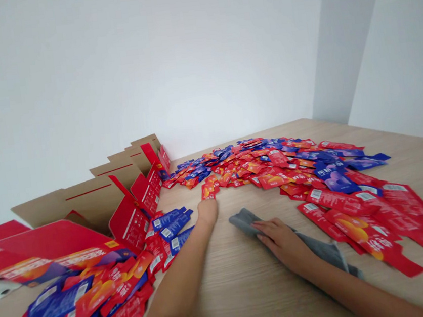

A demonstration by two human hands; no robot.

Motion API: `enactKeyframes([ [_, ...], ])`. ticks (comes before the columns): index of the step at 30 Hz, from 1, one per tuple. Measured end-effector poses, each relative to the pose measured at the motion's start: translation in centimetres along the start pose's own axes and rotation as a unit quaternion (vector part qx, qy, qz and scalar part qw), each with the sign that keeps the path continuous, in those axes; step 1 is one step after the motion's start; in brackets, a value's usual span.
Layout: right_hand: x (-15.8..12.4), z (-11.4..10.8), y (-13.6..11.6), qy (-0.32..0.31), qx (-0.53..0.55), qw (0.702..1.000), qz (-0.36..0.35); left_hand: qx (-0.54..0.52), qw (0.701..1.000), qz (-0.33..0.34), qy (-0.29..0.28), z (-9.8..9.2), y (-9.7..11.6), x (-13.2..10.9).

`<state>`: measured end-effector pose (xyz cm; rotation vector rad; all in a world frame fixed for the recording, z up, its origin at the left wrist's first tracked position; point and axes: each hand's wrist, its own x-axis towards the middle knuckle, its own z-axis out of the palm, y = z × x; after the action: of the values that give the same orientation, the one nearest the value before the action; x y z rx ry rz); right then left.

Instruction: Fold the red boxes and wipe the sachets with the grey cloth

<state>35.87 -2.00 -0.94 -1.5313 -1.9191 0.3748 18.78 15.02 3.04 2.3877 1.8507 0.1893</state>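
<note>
My left hand (pixel 207 211) reaches out over the middle of the table, closed on a red sachet (pixel 209 187) with an orange fruit print, which sticks out beyond the fingers. Close by, on its left, lie several blue sachets (pixel 169 218) with white barcode labels. My right hand (pixel 280 239) is on a grey cloth (pixel 323 252) that lies bunched on the wood, its fingers curled over the cloth's far end. Beyond both hands spreads a long heap of red and blue sachets (pixel 274 176), curving round to the right.
A row of open red cardboard boxes (pixel 49 243) with brown insides stands along the left. Before them, another pile of red and blue sachets (pixel 79 311) fills the near left. The light wooden table (pixel 231 298) meets a white wall (pixel 185 59) at the back.
</note>
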Motion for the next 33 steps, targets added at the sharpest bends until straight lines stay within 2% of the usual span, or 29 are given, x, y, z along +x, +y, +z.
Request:
enactKeyframes([
  [3,0.1,-0.5,0.6,0.07,0.08,0.994,0.038,-0.016,0.999,0.041,0.001,-0.1,0.3,-4.9],
  [4,0.0,-0.7,0.6,0.101,0.094,0.99,0.041,-0.062,0.997,0.054,0.0,0.0,0.4,-6.7],
  [5,-0.1,-1.0,0.4,0.132,0.097,0.986,0.032,-0.142,0.988,0.058,-0.011,0.2,0.6,-8.5],
  [6,-0.4,-1.2,0.0,0.156,0.089,0.984,0.015,-0.248,0.967,0.053,-0.035,0.5,0.7,-10.3],
  [7,-0.8,-1.3,-0.5,0.166,0.073,0.983,-0.009,-0.365,0.928,0.038,-0.069,0.8,0.9,-11.9],
  [9,-1.6,-1.1,-2.1,0.129,0.025,0.989,-0.071,-0.554,0.82,-0.008,-0.143,1.6,1.4,-14.6],
  [10,-2.0,-0.7,-3.1,0.087,0.002,0.991,-0.1,-0.6,0.782,-0.028,-0.169,1.9,1.6,-15.6],
  [11,-2.4,-0.3,-4.0,0.039,-0.018,0.991,-0.124,-0.626,0.758,-0.041,-0.179,2.3,1.9,-16.4],
  [13,-2.8,0.8,-5.3,-0.035,-0.044,0.988,-0.147,-0.646,0.74,-0.053,-0.183,2.7,2.2,-17.2],
  [16,-2.6,1.7,-5.1,-0.058,-0.068,0.987,-0.133,-0.646,0.734,-0.052,-0.203,2.9,2.3,-17.2],
  [18,-2.1,1.6,-3.5,-0.047,-0.089,0.988,-0.115,-0.652,0.722,-0.061,-0.221,2.8,1.9,-16.9],
  [21,-1.5,0.8,-0.7,-0.022,-0.127,0.99,-0.058,-0.672,0.704,-0.085,-0.214,2.6,1.1,-16.5],
  [23,-1.6,0.6,-0.1,-0.021,-0.132,0.99,-0.035,-0.676,0.701,-0.094,-0.204,2.6,0.7,-16.3],
  [28,-2.2,1.3,-2.3,-0.052,-0.078,0.992,-0.084,-0.641,0.736,-0.088,-0.199,2.9,1.2,-16.4],
  [31,-1.2,0.8,-1.6,-0.02,-0.06,0.995,-0.073,-0.62,0.758,-0.073,-0.189,2.3,1.4,-16.6],
  [32,-0.7,0.3,-0.6,0.005,-0.046,0.998,-0.053,-0.601,0.779,-0.057,-0.167,1.9,1.3,-16.7],
  [33,-0.2,-0.4,0.5,0.034,-0.03,0.999,-0.027,-0.567,0.813,-0.029,-0.129,1.3,1.0,-16.8],
])
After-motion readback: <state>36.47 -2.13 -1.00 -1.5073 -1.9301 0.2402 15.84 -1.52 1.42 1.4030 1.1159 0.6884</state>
